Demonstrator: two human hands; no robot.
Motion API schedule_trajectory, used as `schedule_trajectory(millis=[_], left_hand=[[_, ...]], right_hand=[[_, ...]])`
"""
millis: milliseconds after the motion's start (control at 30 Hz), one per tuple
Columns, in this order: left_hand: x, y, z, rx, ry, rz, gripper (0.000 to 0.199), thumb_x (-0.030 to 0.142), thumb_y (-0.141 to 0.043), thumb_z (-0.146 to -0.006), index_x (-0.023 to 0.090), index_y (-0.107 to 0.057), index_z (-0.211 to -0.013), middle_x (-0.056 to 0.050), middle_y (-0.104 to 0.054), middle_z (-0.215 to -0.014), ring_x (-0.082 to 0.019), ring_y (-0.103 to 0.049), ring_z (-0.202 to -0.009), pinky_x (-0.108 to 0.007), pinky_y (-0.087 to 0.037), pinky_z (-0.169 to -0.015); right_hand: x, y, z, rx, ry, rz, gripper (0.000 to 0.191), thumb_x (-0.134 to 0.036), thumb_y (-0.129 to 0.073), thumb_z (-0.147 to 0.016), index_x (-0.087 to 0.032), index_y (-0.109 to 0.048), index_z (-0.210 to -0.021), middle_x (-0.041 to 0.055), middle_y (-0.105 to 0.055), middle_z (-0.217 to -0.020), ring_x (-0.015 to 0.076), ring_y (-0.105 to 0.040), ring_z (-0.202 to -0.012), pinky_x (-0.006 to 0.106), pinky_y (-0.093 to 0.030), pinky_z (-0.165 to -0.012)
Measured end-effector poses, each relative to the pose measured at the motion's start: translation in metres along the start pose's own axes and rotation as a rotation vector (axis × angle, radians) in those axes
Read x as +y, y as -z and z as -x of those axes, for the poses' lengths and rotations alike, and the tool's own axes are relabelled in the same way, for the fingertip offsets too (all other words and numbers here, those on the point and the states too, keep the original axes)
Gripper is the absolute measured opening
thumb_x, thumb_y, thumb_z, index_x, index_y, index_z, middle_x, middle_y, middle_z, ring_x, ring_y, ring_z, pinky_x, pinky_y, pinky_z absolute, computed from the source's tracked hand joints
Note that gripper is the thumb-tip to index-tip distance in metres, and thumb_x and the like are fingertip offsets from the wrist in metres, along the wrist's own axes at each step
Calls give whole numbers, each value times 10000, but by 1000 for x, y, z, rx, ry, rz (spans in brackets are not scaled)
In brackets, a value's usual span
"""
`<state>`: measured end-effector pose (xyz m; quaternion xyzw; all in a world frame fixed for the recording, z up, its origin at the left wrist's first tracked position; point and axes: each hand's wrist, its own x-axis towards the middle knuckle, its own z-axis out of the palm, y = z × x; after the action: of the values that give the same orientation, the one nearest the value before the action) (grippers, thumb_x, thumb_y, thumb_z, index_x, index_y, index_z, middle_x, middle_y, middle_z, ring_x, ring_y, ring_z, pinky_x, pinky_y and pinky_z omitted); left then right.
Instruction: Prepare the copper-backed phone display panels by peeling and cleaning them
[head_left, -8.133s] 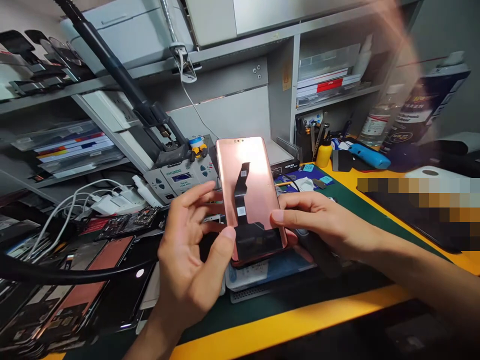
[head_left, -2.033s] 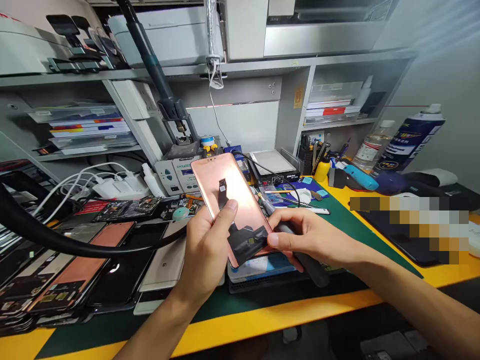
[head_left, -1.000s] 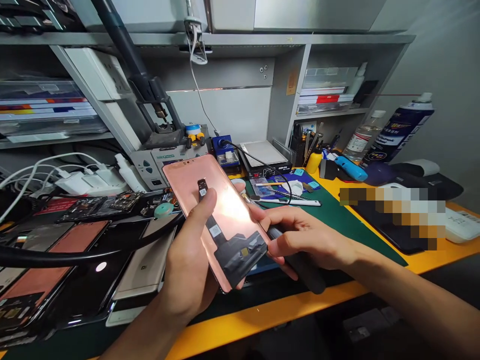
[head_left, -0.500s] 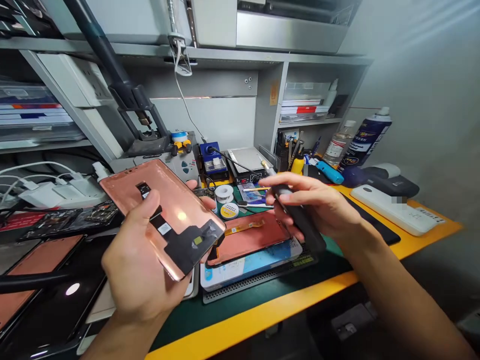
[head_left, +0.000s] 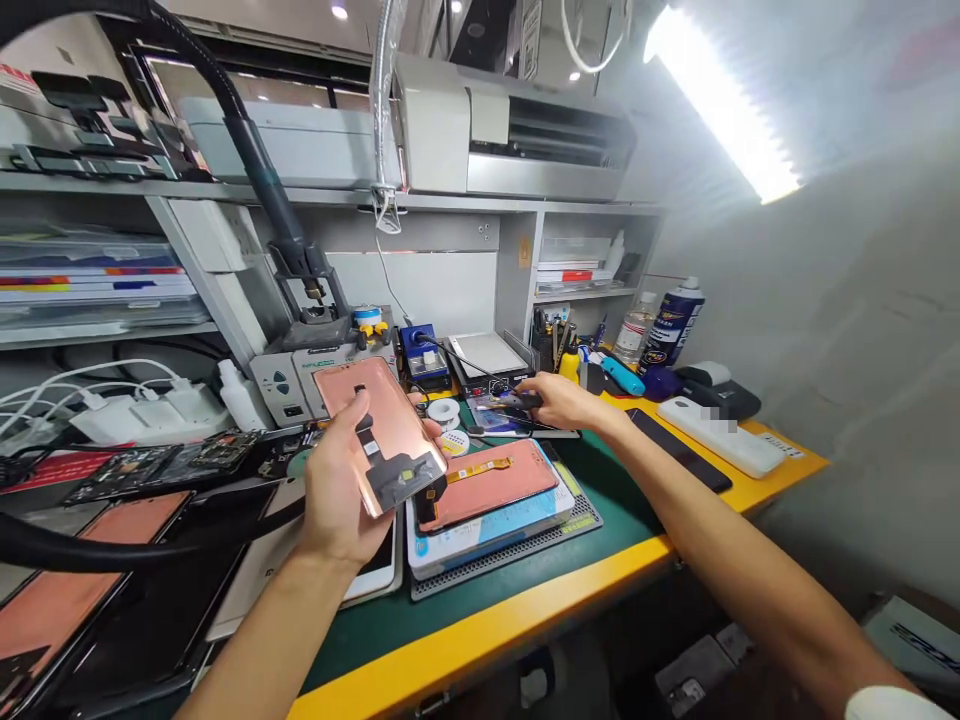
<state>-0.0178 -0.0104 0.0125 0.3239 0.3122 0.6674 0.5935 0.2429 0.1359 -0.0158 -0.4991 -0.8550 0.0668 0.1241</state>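
My left hand (head_left: 334, 500) is closed on a phone screen (head_left: 394, 410), holding it tilted with its copper-coloured back and black flex cable facing me. Its thumb lies over the back and its fingertips curl round the far edge. My right hand (head_left: 566, 402) is reached out over the back of the bench, closed on a black-handled tool (head_left: 523, 400) whose tip I cannot make out. Between the hands, a second copper-backed screen (head_left: 510, 490) with an orange flex cable (head_left: 480, 468) lies on a white and blue box (head_left: 487, 540).
Behind stand a blue soldering station (head_left: 424, 355) and a flat heating plate (head_left: 487, 355). Solder spools (head_left: 444, 412) lie in front of them. At the right are a spray can (head_left: 675, 325) and a white phone case (head_left: 716, 435). A black hose (head_left: 150, 550) crosses the left.
My right hand has moved away from me with the tool, toward the back of the bench. The screen in my left hand sits farther right in view. The head view has tilted up.
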Motion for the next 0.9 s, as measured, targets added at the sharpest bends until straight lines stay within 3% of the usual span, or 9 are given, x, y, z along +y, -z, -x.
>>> schedule_trajectory(millis=[100, 233, 467, 700, 900], left_hand=[[1, 4, -1, -48, 68, -24, 401, 412, -539, -889, 94, -679, -1088, -148, -717, -777, -315, -720, -702, -491, -617, -631], [3, 8, -2, -62, 98, -7, 400, 403, -562, -867, 93, -672, -1096, -149, -719, -796, -305, -721, -689, -453, -614, -600], [5, 7, 0, -80, 105, 32, 265, 359, -605, -859, 138, -658, -995, -92, -709, -749, -259, -721, -680, -395, -617, -638], [6, 7, 2, -64, 102, -23, 319, 364, -559, -883, 115, -643, -1063, -141, -719, -804, -295, -715, -684, -427, -599, -600], [5, 2, 2, -25, 127, -14, 301, 379, -544, -907, 122, -649, -1022, -121, -703, -763, -265, -698, -652, -381, -580, -587]], right_hand=[[-3, 1, -23, -70, -10, 54, 310, -342, -666, -965, -165, -648, -1220, 85, -670, -1187, 242, -655, -1066, 446, -543, -932], [-7, 3, -37, -93, -4, 92, 292, -346, -654, -980, -164, -644, -1208, 88, -648, -1229, 244, -648, -1087, 448, -555, -936], [-5, 0, -33, -54, 7, 110, 330, -352, -645, -985, -166, -619, -1257, 94, -644, -1233, 245, -651, -1083, 454, -558, -932], [-1, -6, -32, -49, 15, 92, 351, -356, -640, -988, -165, -604, -1281, 95, -645, -1228, 241, -657, -1064, 454, -562, -922], [-4, -6, -29, -67, 34, 78, 335, -350, -637, -991, -164, -610, -1268, 90, -653, -1202, 233, -662, -1042, 445, -567, -913]])
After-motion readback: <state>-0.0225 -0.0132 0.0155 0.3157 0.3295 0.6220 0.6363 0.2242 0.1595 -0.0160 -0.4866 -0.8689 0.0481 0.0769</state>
